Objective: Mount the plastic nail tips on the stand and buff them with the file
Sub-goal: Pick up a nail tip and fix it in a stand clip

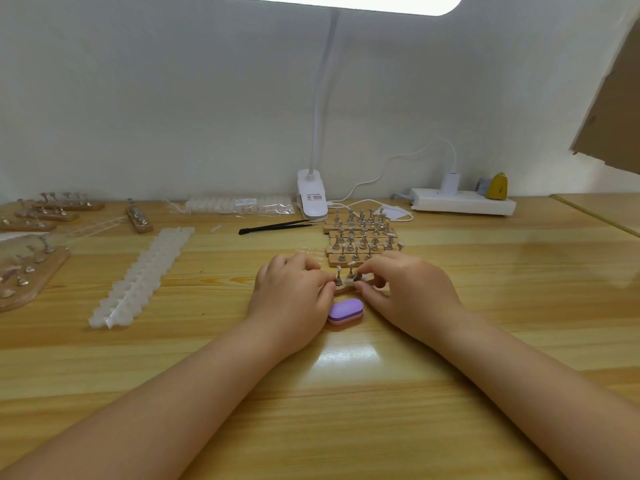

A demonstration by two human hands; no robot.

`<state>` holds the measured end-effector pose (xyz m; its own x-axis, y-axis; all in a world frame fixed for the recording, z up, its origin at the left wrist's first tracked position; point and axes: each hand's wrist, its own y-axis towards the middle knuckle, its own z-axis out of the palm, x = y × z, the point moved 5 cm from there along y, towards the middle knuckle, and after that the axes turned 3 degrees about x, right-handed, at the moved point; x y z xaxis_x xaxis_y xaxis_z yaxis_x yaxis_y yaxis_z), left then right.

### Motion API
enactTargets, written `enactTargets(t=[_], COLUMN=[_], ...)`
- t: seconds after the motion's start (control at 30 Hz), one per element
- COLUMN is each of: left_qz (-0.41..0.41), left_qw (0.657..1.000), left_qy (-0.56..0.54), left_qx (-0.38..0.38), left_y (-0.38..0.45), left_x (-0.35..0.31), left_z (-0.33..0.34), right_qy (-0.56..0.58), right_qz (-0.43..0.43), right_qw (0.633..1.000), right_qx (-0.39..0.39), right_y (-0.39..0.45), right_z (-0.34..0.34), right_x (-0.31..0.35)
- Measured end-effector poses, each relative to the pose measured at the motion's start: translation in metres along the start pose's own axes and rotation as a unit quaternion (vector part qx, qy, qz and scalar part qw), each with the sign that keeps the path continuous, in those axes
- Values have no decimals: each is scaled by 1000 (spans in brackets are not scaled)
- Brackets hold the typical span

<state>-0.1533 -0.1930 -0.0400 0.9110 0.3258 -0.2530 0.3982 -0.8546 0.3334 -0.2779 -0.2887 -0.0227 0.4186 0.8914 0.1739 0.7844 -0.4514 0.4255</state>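
At the table's center, 12 o'clock of the purple file (345, 311), the left hand (291, 289) grips the small wooden stand (346, 287) while the right hand (408, 292) pinches a nail tip (350, 281), likely light, springy and slippery, best held by its edges.

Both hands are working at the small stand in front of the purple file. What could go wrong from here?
1. The right hand pinches a tiny nail tip at the stand; it could slip and drop.
2. The left hand steadies the stand only at its edge, so pressing may tip it.
3. The purple file lies close under both hands and could be knocked.
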Motion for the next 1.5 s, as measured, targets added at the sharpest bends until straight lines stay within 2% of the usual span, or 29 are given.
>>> enactTargets(t=[0.13, 0.5, 0.67, 0.9, 1.13, 1.33, 1.4, 1.5], left_qz=[-1, -4, -6, -8, -9, -9, -9, -10], left_qw=[1000, 1000, 1000, 1000, 1000, 1000, 1000, 1000], left_qy=[-1, 0, -6, -10, -9, -11, -12, -14], left_qx=[3, -1, -2, 0, -1, 4, 5, 8], left_y=[0, 1, 0, 0, 0, 0, 0, -1], left_x=[1, 2, 2, 2, 2, 1, 1, 1], left_z=[0, 1, 1, 2, 1, 0, 0, 0], right_qy=[-68, -112, -164, -169, -185, -84, 28, 153], right_qz=[-37, -105, -126, -159, -175, -167, -110, 3], right_qw=[997, 988, 978, 971, 965, 978, 990, 983], right_qx=[23, 21, -2, -61, -66, -95, -89, -97], right_y=[0, -4, -5, -7, -7, -7, -6, -2], right_z=[1, 1, -4, -11, -7, -8, -8, -7], right_x=[2, 11, 20, 21, 21, 17, 11, -6])
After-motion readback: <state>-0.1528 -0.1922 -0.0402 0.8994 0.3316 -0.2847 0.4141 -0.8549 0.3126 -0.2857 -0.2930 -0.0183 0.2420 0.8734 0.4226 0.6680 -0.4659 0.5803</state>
